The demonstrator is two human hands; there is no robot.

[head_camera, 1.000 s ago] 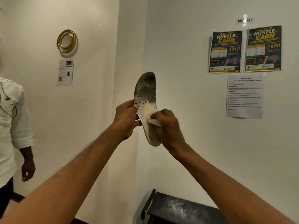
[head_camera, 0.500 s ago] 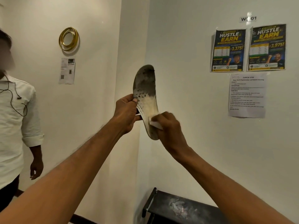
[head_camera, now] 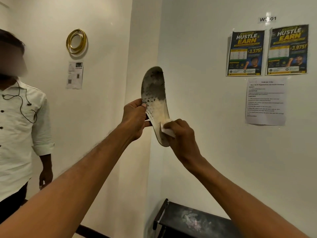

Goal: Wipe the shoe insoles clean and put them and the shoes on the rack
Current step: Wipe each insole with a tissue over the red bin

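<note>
left hand (head_camera: pixel 135 117) pinches upright insole (head_camera: pixel 155 100) at mid-edge; right hand (head_camera: pixel 180 134) fingers clenched on white wipe (head_camera: pixel 167 131) pressed against insole's lower end.

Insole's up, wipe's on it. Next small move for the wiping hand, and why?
Probably slide the right hand with its white wipe up the long grey-stained insole: the wipe sits at the pale lower end, the upper half is dark with grime, and the left hand steadies the edge.
</note>
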